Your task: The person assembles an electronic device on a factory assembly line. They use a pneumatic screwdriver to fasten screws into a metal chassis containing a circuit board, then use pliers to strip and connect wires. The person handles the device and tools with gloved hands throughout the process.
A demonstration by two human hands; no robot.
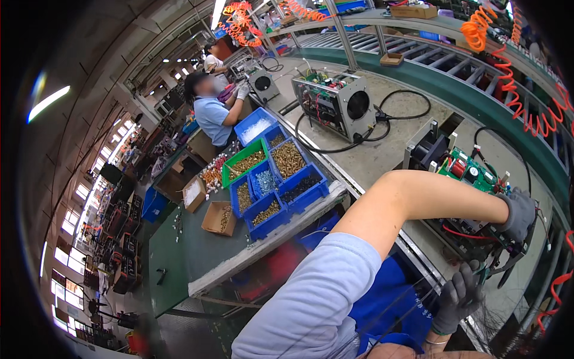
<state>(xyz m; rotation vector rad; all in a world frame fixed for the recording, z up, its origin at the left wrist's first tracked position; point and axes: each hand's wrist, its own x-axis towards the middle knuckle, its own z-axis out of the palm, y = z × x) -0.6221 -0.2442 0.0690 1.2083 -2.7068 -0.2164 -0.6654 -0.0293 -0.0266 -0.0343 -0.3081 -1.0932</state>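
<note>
An open electronic unit (463, 233) with a green circuit board (472, 173), a black fan and red and black wires stands on the bench at the right. My left arm stretches across it. My left hand (519, 216), in a grey glove, rests at the unit's right end with its fingers bent downward; what they touch is hidden. Nearer to me, my right hand (457, 300), also gloved, is beside the unit's front edge. Its fingers are curled near a thin dark green piece (485, 272), and what they hold cannot be made out.
A second unit (335, 105) with a black cable (412, 93) stands farther along the bench. Blue bins (305, 190) and a green bin (245, 163) of small metal parts fill a side table. Orange coiled hoses (507, 90) hang right. A co-worker (212, 113) works beyond the bins.
</note>
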